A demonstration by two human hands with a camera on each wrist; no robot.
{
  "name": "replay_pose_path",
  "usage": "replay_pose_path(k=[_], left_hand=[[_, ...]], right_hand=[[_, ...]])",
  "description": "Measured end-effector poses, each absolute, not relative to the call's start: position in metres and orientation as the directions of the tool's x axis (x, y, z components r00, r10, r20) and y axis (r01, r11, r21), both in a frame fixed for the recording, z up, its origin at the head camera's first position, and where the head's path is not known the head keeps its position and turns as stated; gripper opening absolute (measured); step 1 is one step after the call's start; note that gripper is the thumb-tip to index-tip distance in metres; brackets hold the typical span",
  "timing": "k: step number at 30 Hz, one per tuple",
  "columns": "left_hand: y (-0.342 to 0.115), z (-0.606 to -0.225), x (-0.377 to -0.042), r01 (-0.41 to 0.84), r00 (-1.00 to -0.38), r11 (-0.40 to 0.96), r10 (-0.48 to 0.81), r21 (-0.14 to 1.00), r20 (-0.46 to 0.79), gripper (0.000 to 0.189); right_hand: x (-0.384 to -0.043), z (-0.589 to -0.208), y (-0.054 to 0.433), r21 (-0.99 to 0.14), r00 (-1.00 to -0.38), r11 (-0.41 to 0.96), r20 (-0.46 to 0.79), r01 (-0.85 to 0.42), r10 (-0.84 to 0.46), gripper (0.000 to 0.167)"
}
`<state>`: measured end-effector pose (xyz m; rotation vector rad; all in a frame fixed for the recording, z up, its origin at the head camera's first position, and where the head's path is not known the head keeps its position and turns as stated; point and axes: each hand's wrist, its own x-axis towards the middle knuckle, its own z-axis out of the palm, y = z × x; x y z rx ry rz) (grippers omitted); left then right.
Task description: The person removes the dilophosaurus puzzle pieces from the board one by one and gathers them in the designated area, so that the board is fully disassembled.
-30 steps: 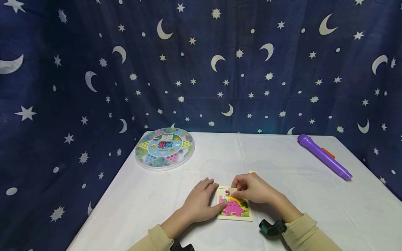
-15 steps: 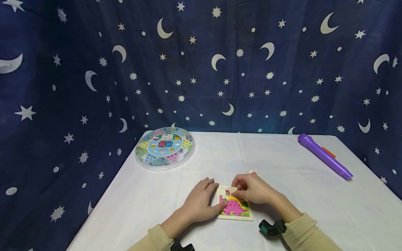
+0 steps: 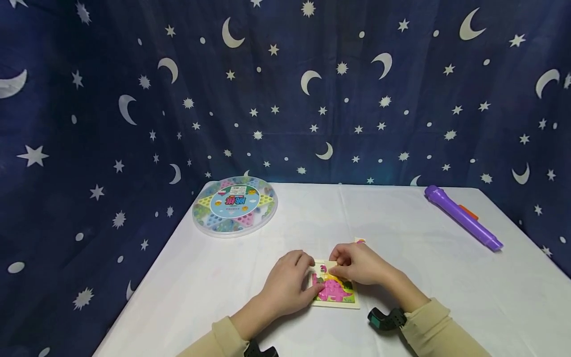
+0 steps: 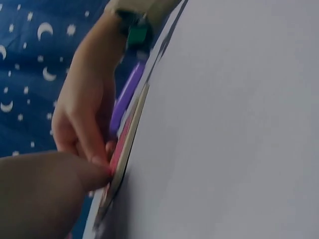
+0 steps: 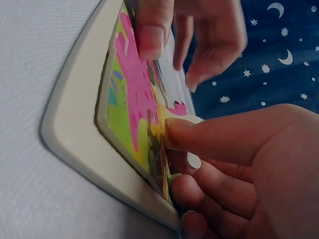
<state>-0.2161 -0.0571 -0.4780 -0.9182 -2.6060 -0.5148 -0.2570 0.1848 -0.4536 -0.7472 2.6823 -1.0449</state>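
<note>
A wooden jigsaw puzzle (image 3: 332, 292) with a pink dinosaur picture lies flat on the table in a pale frame (image 3: 336, 305). At its upper part my right hand (image 3: 363, 265) pinches a pale puzzle piece (image 3: 330, 264) between thumb and fingers; the piece is largely covered. My left hand (image 3: 287, 282) lies over the puzzle's left side, thumb (image 5: 151, 42) resting on the picture, the other fingers loosely bent near the upper left corner. Behind my right hand another puzzle piece (image 3: 360, 240) partly shows on the cloth.
A round clear-lidded Chinese checkers set (image 3: 235, 207) sits at the table's back left. Toward the back right lies a purple microphone-shaped tube (image 3: 464, 218) with an orange part. White cloth (image 3: 312, 213) covers the table, and a dark star-patterned curtain (image 3: 285, 89) hangs behind it.
The head view has tilted down slightly. My left hand has shifted a little right over the frame, its fingers more bent. My right hand keeps its pinch at the same spot.
</note>
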Motion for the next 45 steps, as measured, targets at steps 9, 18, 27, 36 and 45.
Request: replay_pose_path(k=[9,18,27,36,45], left_hand=[[-0.041,-0.473,-0.184,0.708,-0.613,0.703,0.656,-0.062,0.44,0.036],[-0.035,-0.471,-0.173,0.66,-0.695,0.749,0.639,-0.06,0.33,0.06],[-0.036,-0.478,-0.173,0.69,-0.645,0.721,0.651,-0.061,0.399,0.051],[-0.038,-0.483,-0.175,0.694,-0.648,0.72,0.622,0.004,0.438,0.044],[-0.037,-0.485,-0.175,0.696,-0.657,0.717,0.608,0.048,0.447,0.044]], right_hand=[[-0.259,-0.449,0.183,-0.665,-0.848,0.617,0.047,-0.421,-0.527,0.013],[-0.261,-0.446,0.183,-0.651,-0.873,0.639,0.076,-0.409,-0.482,0.007],[-0.267,-0.451,0.2,-0.71,-0.923,0.623,0.1,-0.328,-0.372,0.006],[-0.28,-0.454,0.245,-0.754,-0.973,0.632,0.041,-0.18,-0.229,0.023],[-0.287,-0.457,0.28,-0.722,-0.994,0.688,-0.002,-0.076,-0.112,0.031]])
